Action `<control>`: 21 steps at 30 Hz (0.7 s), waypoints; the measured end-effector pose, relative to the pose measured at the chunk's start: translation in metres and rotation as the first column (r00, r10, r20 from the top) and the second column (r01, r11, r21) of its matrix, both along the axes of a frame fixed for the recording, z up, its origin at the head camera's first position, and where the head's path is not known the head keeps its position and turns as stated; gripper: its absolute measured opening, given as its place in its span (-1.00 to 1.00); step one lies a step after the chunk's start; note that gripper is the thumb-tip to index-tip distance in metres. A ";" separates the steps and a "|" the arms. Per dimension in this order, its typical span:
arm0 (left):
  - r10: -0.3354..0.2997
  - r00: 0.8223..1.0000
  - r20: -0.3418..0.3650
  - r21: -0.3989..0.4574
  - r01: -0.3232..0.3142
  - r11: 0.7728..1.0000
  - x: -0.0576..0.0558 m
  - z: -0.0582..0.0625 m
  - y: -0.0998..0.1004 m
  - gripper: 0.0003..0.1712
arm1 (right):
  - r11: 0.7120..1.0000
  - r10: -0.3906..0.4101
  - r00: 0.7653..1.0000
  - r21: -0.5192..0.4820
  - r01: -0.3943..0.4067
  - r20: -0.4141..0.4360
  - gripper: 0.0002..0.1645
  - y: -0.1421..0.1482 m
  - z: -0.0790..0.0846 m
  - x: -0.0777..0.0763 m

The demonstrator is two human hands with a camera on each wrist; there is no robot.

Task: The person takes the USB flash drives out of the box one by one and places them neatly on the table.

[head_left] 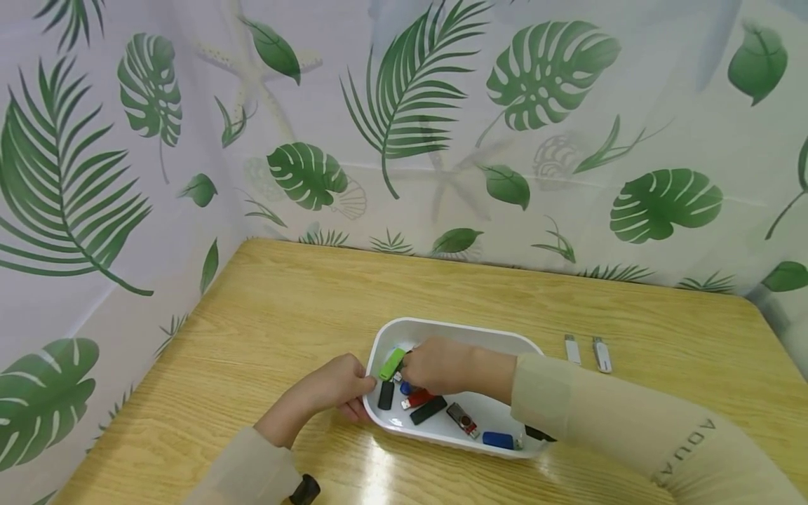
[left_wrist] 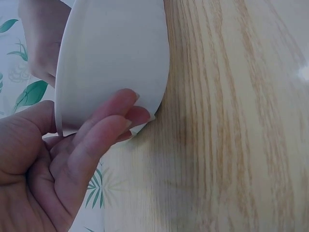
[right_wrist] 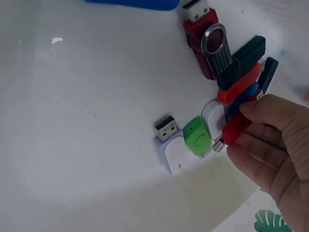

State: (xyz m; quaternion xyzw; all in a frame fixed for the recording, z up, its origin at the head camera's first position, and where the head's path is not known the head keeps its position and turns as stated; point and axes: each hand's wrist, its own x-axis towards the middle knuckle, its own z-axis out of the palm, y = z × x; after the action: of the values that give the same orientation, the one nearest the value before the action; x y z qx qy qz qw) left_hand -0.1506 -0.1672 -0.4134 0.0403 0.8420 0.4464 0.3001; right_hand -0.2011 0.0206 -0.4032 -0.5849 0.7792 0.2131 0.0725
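My left hand (head_left: pixel 341 384) grips the left end of a white plastic tray (head_left: pixel 454 325), thumb at the rim and fingers against the outer wall (left_wrist: pixel 111 53). Inside the tray, my right hand (head_left: pixel 435 365) pinches a red USB stick (right_wrist: pixel 236 126) between thumb and fingers. Close by lie a white USB stick (right_wrist: pixel 213 116), a light green one (right_wrist: pixel 197 137), and a white-and-lilac one (right_wrist: pixel 175 154) with its plug bare. Other sticks in the tray include a black one (head_left: pixel 428 410), a red swivel one (head_left: pixel 463 420) and a blue one (head_left: pixel 499 440).
Two pale USB sticks, one white (head_left: pixel 571 349) and one white-grey (head_left: pixel 602 355), lie on the wooden table (head_left: pixel 303 294) right of the tray. A leaf-patterned cloth (head_left: pixel 404 168) hangs behind the table and along its left side.
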 end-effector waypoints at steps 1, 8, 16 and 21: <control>0.000 1.000 -0.001 -0.002 0.000 1.000 0.000 0.000 0.000 -0.70 | 0.999 -0.044 0.998 0.012 0.044 0.035 -0.83 0.000 0.002 0.000; -0.005 1.000 -0.001 -0.001 0.005 1.000 -0.001 0.000 0.000 -0.69 | 0.934 -0.357 0.916 0.071 0.350 0.182 -0.85 0.002 0.016 0.000; -0.012 1.000 0.001 0.001 0.012 1.000 -0.004 0.000 0.000 -0.69 | 0.714 -0.636 0.658 -0.018 0.700 0.403 -0.86 0.013 0.025 0.003; -0.008 1.000 -0.005 -0.008 0.008 1.000 -0.004 0.001 0.000 -0.70 | 0.575 -0.700 0.512 -0.032 0.818 0.498 -0.84 0.020 0.027 0.001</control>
State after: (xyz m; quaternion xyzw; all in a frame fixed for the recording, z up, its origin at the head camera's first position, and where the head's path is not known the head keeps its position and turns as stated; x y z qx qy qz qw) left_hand -0.1545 -0.1677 -0.4123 0.0438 0.8444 0.4419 0.2998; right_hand -0.2001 0.0404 -0.3759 -0.2151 0.9401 -0.0816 0.2517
